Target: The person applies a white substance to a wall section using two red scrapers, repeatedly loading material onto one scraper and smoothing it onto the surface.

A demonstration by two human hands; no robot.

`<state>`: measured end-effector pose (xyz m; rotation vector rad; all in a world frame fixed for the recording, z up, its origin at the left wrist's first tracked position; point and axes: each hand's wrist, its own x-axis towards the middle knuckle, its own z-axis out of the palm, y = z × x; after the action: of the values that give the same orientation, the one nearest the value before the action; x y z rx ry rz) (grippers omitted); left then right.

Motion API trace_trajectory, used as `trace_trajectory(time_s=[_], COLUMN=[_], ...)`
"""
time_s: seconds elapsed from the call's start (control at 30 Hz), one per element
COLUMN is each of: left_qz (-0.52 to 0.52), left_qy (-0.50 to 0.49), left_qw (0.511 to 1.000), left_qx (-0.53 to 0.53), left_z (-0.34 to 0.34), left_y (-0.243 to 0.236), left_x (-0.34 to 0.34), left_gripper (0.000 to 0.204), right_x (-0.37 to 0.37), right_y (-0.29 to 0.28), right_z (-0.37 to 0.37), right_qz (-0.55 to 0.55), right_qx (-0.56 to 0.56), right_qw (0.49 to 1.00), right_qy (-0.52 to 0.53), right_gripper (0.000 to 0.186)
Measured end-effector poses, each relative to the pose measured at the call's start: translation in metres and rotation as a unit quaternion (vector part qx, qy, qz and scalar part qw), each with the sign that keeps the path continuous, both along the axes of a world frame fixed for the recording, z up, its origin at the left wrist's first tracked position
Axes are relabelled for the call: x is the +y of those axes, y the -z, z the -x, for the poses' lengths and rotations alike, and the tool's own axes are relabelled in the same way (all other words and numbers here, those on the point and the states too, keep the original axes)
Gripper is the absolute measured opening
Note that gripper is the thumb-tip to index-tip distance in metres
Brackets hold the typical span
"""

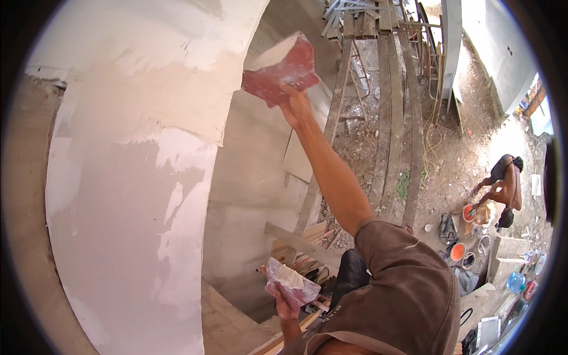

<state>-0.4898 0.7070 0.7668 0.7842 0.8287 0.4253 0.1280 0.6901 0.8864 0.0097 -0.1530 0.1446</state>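
My right hand, at the end of an outstretched arm, grips a broad red putty spreader with pale putty along its upper face. The spreader's left edge is close to the wall's corner edge; I cannot tell whether it touches. Lower down, my left hand is closed around a second red putty spreader, which carries a lump of whitish putty. To the left, the wall shows smooth whitish patches beside beige and grey ones.
Long wooden planks run above rubble-strewn ground on the right. A board crosses near my left hand. Far right, a co-worker bends by an orange bucket. A blue water jug stands among other containers.
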Motion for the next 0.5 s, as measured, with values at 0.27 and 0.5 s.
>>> trace_trajectory(time_s=[0.27,0.5], left_qz=[-0.007,-0.001], left_qy=[-0.014,-0.008], left_qw=[1.000,1.000], left_qx=[0.004,0.019], left_z=[0.030,0.011], left_y=[0.010,0.002], left_x=[0.006,-0.003], left_gripper=[0.053,0.049], right_x=[0.028,0.031], right_y=[-0.035,-0.036], right_z=[-0.002,0.048], right_qz=[-0.039,-0.034], right_qx=[0.006,0.019], right_qw=[0.999,0.997], right_qy=[-0.010,-0.066], right_gripper=[0.048,0.050])
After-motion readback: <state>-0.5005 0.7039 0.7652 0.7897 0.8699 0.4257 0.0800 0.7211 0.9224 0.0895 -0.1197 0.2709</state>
